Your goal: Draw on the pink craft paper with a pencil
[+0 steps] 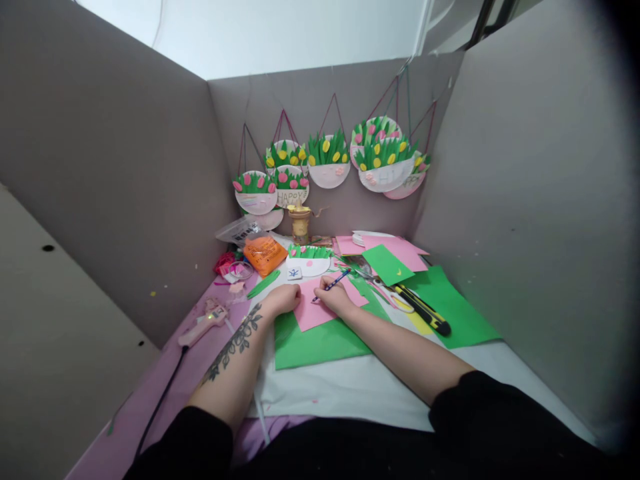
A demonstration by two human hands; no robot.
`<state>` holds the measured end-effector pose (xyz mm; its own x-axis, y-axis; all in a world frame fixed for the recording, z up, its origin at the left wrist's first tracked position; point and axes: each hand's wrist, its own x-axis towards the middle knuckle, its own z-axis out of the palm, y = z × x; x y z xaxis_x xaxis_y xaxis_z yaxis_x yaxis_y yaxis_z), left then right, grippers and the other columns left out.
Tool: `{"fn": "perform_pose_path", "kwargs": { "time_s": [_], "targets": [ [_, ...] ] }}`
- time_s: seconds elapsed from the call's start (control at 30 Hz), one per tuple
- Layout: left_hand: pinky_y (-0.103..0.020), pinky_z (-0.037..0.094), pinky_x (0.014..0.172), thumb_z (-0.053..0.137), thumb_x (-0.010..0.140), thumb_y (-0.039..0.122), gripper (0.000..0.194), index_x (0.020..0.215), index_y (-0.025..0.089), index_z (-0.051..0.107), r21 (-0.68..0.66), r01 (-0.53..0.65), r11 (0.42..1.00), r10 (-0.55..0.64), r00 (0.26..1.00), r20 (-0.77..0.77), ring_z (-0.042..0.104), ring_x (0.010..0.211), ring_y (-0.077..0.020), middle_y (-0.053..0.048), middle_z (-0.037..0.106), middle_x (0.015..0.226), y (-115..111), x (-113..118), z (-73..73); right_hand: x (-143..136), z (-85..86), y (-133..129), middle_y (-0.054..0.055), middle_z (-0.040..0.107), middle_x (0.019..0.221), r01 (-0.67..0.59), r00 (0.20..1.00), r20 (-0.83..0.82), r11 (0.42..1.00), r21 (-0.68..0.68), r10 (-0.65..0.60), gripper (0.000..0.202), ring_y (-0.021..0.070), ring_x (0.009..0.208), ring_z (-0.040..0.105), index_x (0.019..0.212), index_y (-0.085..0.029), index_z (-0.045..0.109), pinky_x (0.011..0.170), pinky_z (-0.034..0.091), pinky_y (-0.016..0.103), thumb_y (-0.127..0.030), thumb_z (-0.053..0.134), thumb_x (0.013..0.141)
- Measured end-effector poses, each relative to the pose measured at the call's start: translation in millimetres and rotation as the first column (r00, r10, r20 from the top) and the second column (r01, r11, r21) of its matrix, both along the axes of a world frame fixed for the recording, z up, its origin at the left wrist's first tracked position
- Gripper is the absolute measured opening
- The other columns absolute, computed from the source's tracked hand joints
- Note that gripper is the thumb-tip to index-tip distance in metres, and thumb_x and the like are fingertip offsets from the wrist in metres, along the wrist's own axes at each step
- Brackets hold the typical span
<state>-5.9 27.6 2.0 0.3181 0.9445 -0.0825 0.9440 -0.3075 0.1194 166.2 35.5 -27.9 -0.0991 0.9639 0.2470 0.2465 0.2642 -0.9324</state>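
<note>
My right hand is closed around a dark patterned pencil, its tip at a sheet of pink paper. At the left edge of that sheet rests my left hand, its fingers curled; whether they grip anything is hidden. Under the pink paper lies a larger green sheet. Just beyond my hands is a white half-plate with green paper grass and pink flowers, and a small white piece with blue marks beside it.
A pink glue gun with a black cord lies left. Right are scissors, a yellow-black cutter and green sheets. An orange packet and a brown cup stand behind. Flower plates hang on the grey back panel.
</note>
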Motion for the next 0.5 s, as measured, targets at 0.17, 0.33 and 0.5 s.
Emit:
{"fn": "perform_pose_path", "kwargs": {
  "time_s": [0.17,0.33,0.5],
  "targets": [
    [-0.025,0.044,0.070,0.045,0.079,0.025,0.023,0.094,0.018,0.061,-0.003,-0.001,1.000,0.001,1.000,0.002,0.061,0.086,-0.0188,-0.008,0.067,0.098,-1,1,1.2,0,0.2,0,-0.005,0.041,0.049,0.005,1.000,0.011,1.000,0.025,-0.006,0.015,0.0105,0.052,0.041,0.052,-0.020,0.038,0.045,0.037,0.021,-0.024,0.051,0.058],
    [-0.025,0.044,0.070,0.044,0.079,0.025,0.023,0.094,0.018,0.061,0.000,0.005,1.000,-0.005,1.000,0.008,0.061,0.084,-0.0186,-0.007,0.067,0.096,-1,0,1.6,1,-5.4,5,-0.006,0.038,0.049,-0.017,0.999,-0.028,1.000,0.006,0.017,0.015,0.0105,0.050,0.041,0.053,-0.021,0.036,0.043,0.037,0.021,-0.022,0.050,0.058],
    [-0.025,0.044,0.067,0.046,0.077,0.026,0.022,0.092,0.019,0.061,0.003,0.012,1.000,-0.012,1.000,0.017,0.061,0.082,-0.0185,-0.006,0.067,0.096,1,-3,0.1,3,-11.1,10,-0.007,0.038,0.045,-0.002,0.995,-0.103,1.000,-0.011,0.001,0.017,0.0086,0.042,0.038,0.053,-0.021,0.036,0.039,0.032,0.020,-0.024,0.052,0.059]
  ]
}}
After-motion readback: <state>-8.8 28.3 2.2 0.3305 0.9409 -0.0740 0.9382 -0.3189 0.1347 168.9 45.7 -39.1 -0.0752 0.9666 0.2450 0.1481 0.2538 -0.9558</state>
